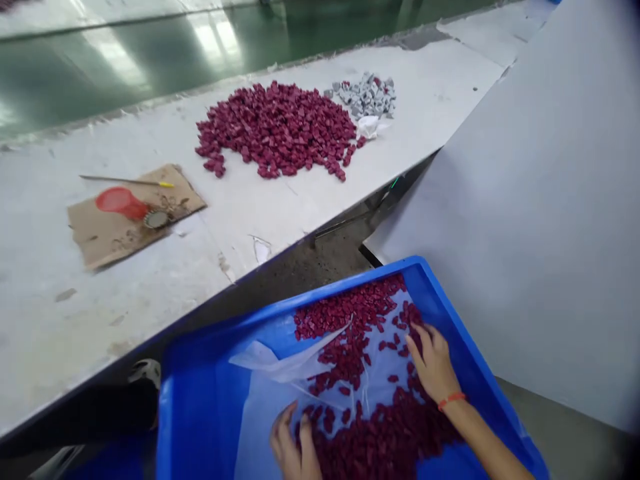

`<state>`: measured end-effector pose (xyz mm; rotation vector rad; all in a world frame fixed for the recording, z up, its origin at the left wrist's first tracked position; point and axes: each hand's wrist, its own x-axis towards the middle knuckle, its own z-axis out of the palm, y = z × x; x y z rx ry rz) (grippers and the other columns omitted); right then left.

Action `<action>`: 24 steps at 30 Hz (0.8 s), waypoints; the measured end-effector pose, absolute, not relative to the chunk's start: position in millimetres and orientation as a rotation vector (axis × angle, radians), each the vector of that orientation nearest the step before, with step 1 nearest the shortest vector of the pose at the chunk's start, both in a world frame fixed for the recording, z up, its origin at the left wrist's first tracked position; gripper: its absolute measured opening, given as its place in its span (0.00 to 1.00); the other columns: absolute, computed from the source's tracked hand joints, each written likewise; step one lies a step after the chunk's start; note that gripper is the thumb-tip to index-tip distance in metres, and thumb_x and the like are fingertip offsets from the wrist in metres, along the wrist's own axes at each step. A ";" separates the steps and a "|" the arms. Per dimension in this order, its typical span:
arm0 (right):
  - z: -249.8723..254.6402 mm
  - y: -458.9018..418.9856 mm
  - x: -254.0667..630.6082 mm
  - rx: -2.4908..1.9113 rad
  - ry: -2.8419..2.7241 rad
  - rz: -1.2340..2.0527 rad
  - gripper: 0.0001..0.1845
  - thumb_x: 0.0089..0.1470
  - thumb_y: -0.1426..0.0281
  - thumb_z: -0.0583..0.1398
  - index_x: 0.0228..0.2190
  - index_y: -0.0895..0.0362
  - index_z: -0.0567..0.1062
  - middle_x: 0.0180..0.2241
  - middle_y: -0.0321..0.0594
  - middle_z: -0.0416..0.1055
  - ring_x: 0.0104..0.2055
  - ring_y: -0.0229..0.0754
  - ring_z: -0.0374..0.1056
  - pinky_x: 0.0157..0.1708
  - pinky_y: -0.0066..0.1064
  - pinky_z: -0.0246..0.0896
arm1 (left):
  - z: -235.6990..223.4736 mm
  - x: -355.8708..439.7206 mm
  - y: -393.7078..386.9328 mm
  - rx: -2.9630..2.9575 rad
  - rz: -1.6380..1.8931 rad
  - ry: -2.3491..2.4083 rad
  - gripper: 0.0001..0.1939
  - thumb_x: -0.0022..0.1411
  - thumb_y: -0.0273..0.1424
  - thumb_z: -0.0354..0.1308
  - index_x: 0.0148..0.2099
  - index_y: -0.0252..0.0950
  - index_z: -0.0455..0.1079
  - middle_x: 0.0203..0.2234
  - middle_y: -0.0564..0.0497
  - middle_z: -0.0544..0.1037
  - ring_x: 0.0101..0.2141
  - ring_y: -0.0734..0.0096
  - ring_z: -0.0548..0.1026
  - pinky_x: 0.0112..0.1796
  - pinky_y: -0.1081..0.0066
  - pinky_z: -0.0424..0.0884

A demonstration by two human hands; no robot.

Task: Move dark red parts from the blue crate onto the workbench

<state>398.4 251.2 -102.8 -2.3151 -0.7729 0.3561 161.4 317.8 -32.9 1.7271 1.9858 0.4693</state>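
Note:
A blue plastic tray holds many small dark red pieces, whose exact kind I cannot make out. They lie in a far heap and a near heap, with loose ones scattered between on a thin translucent plastic sheet. My left hand rests at the left edge of the near heap, thumb and fingers apart. Inside the tray's right side, my right hand touches some pieces with spread, slightly bent fingers. An orange-red band circles the right wrist. Neither hand visibly grips anything.
A white worktable bears a large pile of dark red pieces and a smaller grey-white pile. On cardboard lie a red cup, a round cap and a thin yellow-tipped stick. A white panel stands right.

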 end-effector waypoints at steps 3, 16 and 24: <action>-150.2 195.2 363.1 -2.602 -0.505 0.543 0.35 0.56 0.44 0.46 0.46 0.60 0.72 0.49 0.58 0.64 0.55 0.62 0.59 0.48 0.66 0.53 | -74.4 139.4 275.9 1.426 0.156 2.319 0.24 0.64 0.43 0.46 0.53 0.32 0.67 0.52 0.32 0.64 0.56 0.33 0.60 0.50 0.36 0.60; -139.2 173.9 262.2 -2.517 -0.061 1.238 0.24 0.60 0.55 0.55 0.52 0.56 0.66 0.50 0.45 0.66 0.49 0.47 0.65 0.51 0.49 0.60 | -105.6 142.5 224.1 1.334 -0.203 2.145 0.15 0.66 0.35 0.54 0.53 0.36 0.67 0.51 0.44 0.70 0.54 0.55 0.66 0.53 0.47 0.62; -132.9 189.3 219.7 -2.030 0.107 1.322 0.23 0.60 0.53 0.54 0.48 0.57 0.70 0.49 0.45 0.69 0.52 0.46 0.65 0.54 0.47 0.57 | -119.2 142.7 226.5 1.313 0.000 2.007 0.14 0.66 0.34 0.54 0.51 0.33 0.69 0.48 0.45 0.74 0.51 0.61 0.71 0.53 0.53 0.65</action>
